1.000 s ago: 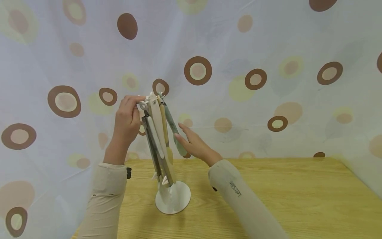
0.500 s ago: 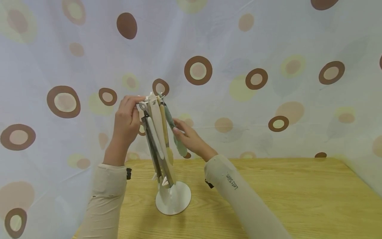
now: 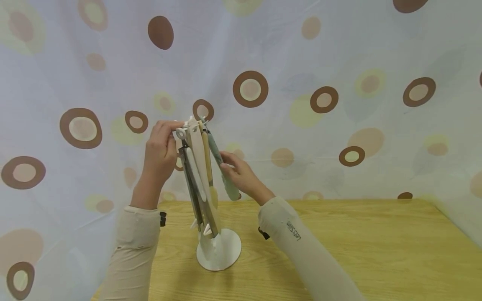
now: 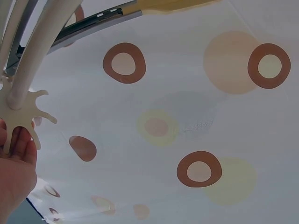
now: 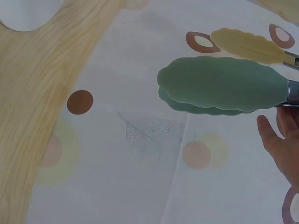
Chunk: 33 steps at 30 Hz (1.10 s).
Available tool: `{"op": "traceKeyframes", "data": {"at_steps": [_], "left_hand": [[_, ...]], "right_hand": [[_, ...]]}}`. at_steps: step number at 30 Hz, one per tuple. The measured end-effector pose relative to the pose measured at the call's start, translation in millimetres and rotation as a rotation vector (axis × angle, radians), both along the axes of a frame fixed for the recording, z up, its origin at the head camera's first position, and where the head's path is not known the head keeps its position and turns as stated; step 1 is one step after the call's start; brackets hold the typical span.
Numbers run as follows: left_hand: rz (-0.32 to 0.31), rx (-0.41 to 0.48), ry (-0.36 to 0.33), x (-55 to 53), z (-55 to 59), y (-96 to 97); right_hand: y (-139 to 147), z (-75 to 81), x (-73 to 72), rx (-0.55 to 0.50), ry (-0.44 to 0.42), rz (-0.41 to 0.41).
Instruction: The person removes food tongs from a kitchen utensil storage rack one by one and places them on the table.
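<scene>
A white utensil stand stands on a round base [image 3: 227, 255], with several tongs hanging from its hooked top plate [image 4: 29, 112]. My left hand [image 3: 161, 144] grips the edge of that plate; its curled fingers show among the hooks in the left wrist view. Green tongs [image 5: 219, 84] with scalloped silicone heads hang on the stand's right side. With thumb and fingers, my right hand [image 3: 242, 173] holds them around the middle. Beside them hang yellow tongs [image 5: 247, 46] and tongs with a beige handle [image 3: 197, 144].
The stand rests on a wood-grain table [image 3: 339, 246], which extends to the right. Behind it hangs a pale curtain [image 3: 286, 54] with brown and yellow circles. Several grey and white handles [image 3: 195, 173] crowd the stand's left side.
My right hand has moved left to the green tongs and closed on them. Their lower end has swung slightly right and down. The left hand stays on the stand's top.
</scene>
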<state>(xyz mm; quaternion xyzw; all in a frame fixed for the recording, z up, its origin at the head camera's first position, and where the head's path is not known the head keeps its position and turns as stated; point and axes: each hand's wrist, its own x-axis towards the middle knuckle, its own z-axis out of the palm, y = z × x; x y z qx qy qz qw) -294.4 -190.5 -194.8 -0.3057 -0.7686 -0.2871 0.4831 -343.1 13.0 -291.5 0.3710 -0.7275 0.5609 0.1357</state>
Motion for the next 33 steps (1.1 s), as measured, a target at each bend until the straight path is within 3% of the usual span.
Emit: {"op": "traceKeyframes", "data": {"at_steps": [4, 21, 27, 33], "left_hand": [[-0.001, 0.005, 0.008, -0.3, 0.1, -0.1], [-0.007, -0.009, -0.005, 1.2, -1.4, 0.5], [-0.007, -0.008, -0.008, 3.3, 0.3, 0.3], [-0.002, -0.009, -0.016, 3.8, 0.3, 0.2]], "right_hand": [[1.8, 0.4, -0.8, -0.033, 0.027, -0.017], [4.3, -0.4, 2.6, -0.041, -0.071, -0.07], [6.2, 1.6, 3.6, -0.054, -0.045, -0.078], [9.3, 0.2, 3.3, -0.088, -0.078, -0.075]]}}
